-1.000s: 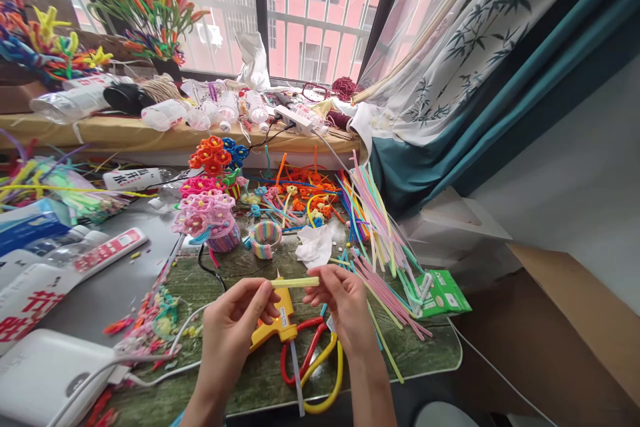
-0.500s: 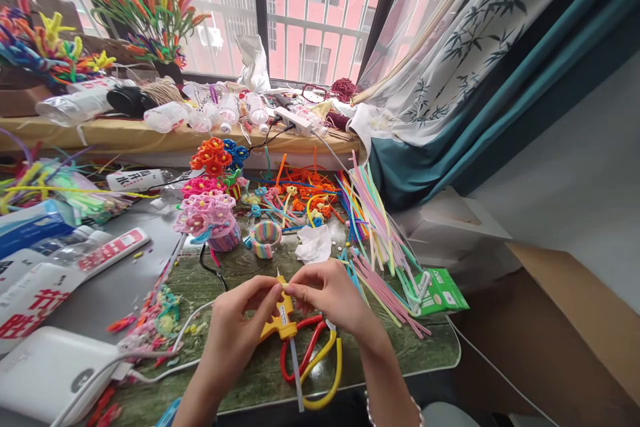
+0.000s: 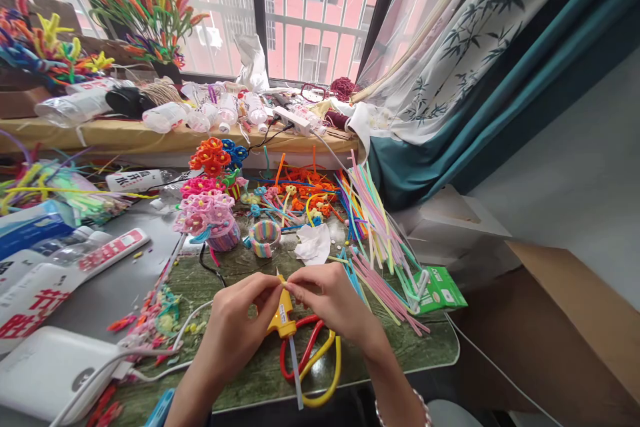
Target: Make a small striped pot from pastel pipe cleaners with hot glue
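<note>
My left hand (image 3: 245,313) and my right hand (image 3: 333,297) meet fingertip to fingertip above the table. Both are closed in a pinch on something tiny and pale that I cannot make out. Right below them lies a yellow hot glue gun (image 3: 286,321), a clear glue stick (image 3: 296,370) sticking out of its back end. Beside it rest pliers or scissors with red and yellow handles (image 3: 336,373), their working end hidden. Beyond the fingers are a crumpled white tissue (image 3: 313,245) and a pastel striped ring-shaped holder (image 3: 265,239).
Pink pipe-cleaner flowers (image 3: 207,210) stand in a striped pot at the left. Loose pastel pipe cleaners (image 3: 375,233) spread at the right by a green packet (image 3: 440,290). A white power bank (image 3: 55,370) with cables lies front left. Bottles (image 3: 167,117) line the sill.
My hands stay pinched together, with the fingertips slightly higher and the wrists spread a little wider. The objects on the table have not visibly moved.
</note>
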### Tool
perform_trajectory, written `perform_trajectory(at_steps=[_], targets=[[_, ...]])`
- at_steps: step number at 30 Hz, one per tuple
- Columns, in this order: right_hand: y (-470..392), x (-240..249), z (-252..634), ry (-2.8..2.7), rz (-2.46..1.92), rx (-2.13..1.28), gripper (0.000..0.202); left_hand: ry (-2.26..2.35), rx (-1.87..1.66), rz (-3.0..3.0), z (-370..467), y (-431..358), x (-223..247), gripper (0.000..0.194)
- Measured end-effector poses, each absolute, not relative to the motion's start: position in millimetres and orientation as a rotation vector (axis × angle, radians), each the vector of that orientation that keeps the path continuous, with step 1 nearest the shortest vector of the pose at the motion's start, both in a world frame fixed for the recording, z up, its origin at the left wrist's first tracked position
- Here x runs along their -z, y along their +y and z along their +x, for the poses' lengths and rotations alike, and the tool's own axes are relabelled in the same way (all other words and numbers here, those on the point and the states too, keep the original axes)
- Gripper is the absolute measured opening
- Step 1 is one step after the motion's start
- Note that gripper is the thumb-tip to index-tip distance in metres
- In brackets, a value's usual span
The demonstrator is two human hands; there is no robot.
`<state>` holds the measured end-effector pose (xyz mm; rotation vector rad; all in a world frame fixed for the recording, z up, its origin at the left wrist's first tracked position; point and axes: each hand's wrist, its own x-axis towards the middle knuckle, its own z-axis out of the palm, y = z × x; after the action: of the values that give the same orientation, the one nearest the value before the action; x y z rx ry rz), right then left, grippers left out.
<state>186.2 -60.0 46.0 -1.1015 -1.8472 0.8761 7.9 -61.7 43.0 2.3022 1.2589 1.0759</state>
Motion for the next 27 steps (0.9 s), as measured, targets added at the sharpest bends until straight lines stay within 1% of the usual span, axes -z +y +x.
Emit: perform_trajectory(at_steps=[3, 7, 9, 11, 13, 15, 20, 23, 27], targets=[[-61.4, -41.1, 180.9, -1.835, -1.129, -0.81, 0.025, 1.306, -1.166, 2.481, 12.2, -65.8, -40.4, 0.015], [-63.8, -34.9, 173.2, -1.849, -1.173, -0.735, 0.024, 1.416, -1.203, 2.756, 18.3, -68.5, -34.3, 0.022], [-64.9, -33.6, 170.9, -1.835, -1.169, -0.756, 0.023, 1.435, -1.194, 2.859, 19.3, -68.4, -31.0, 0.024], [-65.8, -33.4, 170.1, -1.791, -1.17, -0.792, 0.022, 1.444, -1.193, 2.838, 18.1, -67.9, -28.9, 0.024], [-66.4, -33.9, 171.0, -1.735, -1.187, -0.822, 0.021, 1.442, -1.201, 2.64, 15.0, -67.1, -29.0, 0.02], [-66.7, -34.4, 173.0, -1.683, -1.196, -0.873, 0.021, 1.403, -1.172, 2.315, 11.0, -65.8, -31.1, 0.017], [-67.4, -33.6, 178.8, -1.581, -1.13, -1.065, 0.022, 1.178, -0.99, 1.533, 5.5, -60.0, -37.1, 0.025], [-68.1, -33.7, 180.6, -1.56, -1.081, -1.122, 0.019, 1.144, -0.973, 1.319, 7.0, -56.5, -35.8, 0.028], [-69.9, -34.9, 181.1, -1.546, -1.059, -1.126, 0.016, 1.109, -0.948, 1.233, 8.0, -54.9, -33.1, 0.029]])
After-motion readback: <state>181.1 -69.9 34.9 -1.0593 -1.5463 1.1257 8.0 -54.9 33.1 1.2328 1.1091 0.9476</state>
